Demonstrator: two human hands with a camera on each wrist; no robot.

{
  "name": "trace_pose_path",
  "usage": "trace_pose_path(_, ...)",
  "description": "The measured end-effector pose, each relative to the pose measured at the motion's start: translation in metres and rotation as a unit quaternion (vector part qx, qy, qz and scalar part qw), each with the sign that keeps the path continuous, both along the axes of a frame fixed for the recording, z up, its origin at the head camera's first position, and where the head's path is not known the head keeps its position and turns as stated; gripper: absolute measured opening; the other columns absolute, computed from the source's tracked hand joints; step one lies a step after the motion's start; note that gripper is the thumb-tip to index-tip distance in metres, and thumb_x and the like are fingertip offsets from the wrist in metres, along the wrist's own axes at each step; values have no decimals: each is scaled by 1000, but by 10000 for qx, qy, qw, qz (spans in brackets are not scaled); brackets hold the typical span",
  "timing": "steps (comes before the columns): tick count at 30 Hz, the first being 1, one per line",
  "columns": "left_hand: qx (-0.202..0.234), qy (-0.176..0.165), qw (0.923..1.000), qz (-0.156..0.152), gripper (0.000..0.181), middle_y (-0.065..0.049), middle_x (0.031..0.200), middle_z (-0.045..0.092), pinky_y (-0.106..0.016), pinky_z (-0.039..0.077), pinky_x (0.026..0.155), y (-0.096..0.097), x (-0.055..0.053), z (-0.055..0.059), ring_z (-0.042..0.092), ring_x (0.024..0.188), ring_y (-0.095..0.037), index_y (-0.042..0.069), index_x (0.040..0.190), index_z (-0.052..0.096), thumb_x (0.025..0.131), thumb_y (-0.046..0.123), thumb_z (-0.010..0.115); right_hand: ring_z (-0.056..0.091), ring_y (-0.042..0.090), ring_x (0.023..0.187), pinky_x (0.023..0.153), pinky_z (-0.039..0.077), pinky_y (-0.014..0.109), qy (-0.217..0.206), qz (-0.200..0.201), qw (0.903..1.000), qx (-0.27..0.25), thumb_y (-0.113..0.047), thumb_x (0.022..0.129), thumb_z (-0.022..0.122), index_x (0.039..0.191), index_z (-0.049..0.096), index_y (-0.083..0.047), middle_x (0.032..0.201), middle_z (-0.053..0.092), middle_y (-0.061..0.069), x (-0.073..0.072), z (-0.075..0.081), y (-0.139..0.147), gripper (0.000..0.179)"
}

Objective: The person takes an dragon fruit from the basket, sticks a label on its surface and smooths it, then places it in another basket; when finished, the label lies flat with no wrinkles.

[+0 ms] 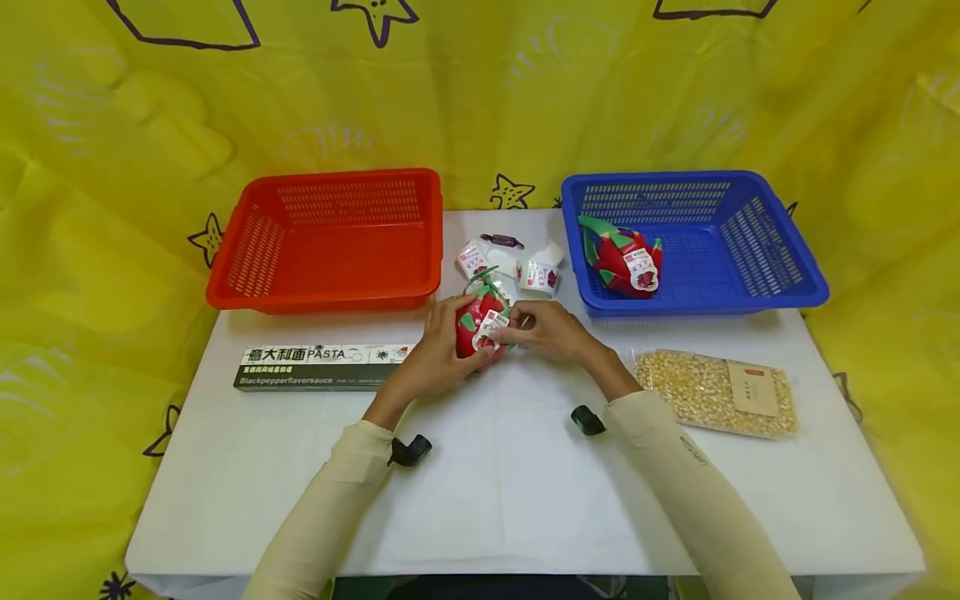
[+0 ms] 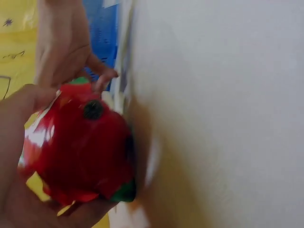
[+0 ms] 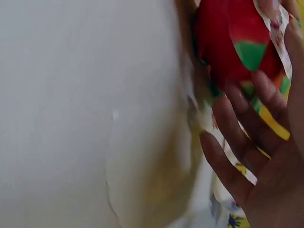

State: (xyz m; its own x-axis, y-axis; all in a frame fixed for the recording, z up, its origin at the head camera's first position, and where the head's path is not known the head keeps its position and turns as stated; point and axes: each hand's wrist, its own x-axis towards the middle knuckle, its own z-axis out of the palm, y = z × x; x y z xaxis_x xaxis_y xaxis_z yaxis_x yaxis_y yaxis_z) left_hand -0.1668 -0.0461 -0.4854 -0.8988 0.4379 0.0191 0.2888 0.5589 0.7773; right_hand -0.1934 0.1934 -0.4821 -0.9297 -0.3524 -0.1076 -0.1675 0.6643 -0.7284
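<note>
A glossy red dragon fruit (image 1: 467, 332) with green tips stands over the table's middle, a white printed label (image 1: 492, 323) on its front. My left hand (image 1: 435, 357) grips it from the side, thumb near the bottom; the left wrist view shows the fingers around the red body (image 2: 85, 152). At the other side, my right hand (image 1: 553, 331) touches the label with its thumb. Its remaining fingers are spread in the right wrist view, some near the fruit's skin (image 3: 221, 42). Part of the fruit's back is hidden by the hands.
Behind stand a red basket (image 1: 322, 304) and a blue basket (image 1: 705, 304) holding another labelled dragon fruit (image 1: 611, 258). Between them lie small labelled packages (image 1: 537, 277) and a dark wrapped candy (image 1: 502, 241). A pasta box (image 1: 315, 367) lies left, a bag of corn kernels (image 1: 690, 387) right.
</note>
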Motion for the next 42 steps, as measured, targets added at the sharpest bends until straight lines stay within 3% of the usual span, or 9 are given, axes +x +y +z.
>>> trace_pose_path(5,-286,384,9984,300,85,-12,156,33,-53,53,105,5,1,-3,27,151,-37,18,160,26,96,38,77,53,20,78,67,37,35,77,-253,9996,89,-63,89,78,86,60,-21,79,56,-1,0,-7,-6,46)
trace_pose_path(8,-405,492,9973,376,80,-13,156,32,-51,54,102,6,1,-3,29,149,-35,17,160,26,99,40,73,52,20,78,68,36,35,54,-219,9997,-128,-59,92,77,88,58,-21,80,55,-2,1,-9,-7,43)
trace_pose_path(13,-192,241,9979,573,63,-15,149,37,-52,51,104,12,-2,1,34,140,-32,15,155,32,105,38,64,60,25,80,73,44,35,-443,207,9928,-1092,-37,106,66,92,60,-13,83,64,6,1,-10,0,28)
trace_pose_path(18,-69,-74,9914,1304,50,-13,143,44,-58,50,94,30,-11,7,42,130,-32,19,143,43,106,49,56,67,31,84,76,50,36,-737,493,9836,-1569,-28,112,56,93,65,-8,92,70,10,-4,-12,7,29)
trace_pose_path(22,-206,-325,9833,1779,47,-14,143,45,-64,48,95,37,-14,12,44,129,-34,23,139,45,103,50,58,68,28,84,74,54,34,-947,429,9812,-1624,-30,114,52,97,69,-6,95,70,9,-9,-17,8,35)
trace_pose_path(28,-165,-279,9843,1736,46,-16,141,46,-61,50,92,36,-13,12,45,128,-36,21,140,46,105,49,58,66,26,83,70,58,34,-1075,185,9831,-1469,-37,113,51,98,73,-4,94,71,12,-15,-21,10,43)
trace_pose_path(34,-224,-199,9872,1565,53,-14,143,44,-57,52,90,32,-10,9,44,128,-34,21,143,44,104,55,57,66,26,84,70,57,34,-1019,311,9835,-1459,-35,111,57,93,69,-4,99,75,11,-14,-20,8,38)
trace_pose_path(38,-246,-85,9864,1625,55,-14,142,44,-57,53,89,32,-11,9,44,128,-34,20,143,45,103,54,59,66,27,84,70,56,35,-965,424,9824,-1544,-33,112,57,93,69,-4,98,75,11,-14,-16,6,37)
trace_pose_path(42,-253,-80,9845,1732,50,-15,139,46,-55,53,85,35,-13,9,45,126,-34,19,141,46,103,49,59,66,27,87,74,56,35,-1174,533,9788,-1594,-28,110,60,96,65,-5,97,70,11,-13,-14,8,27)
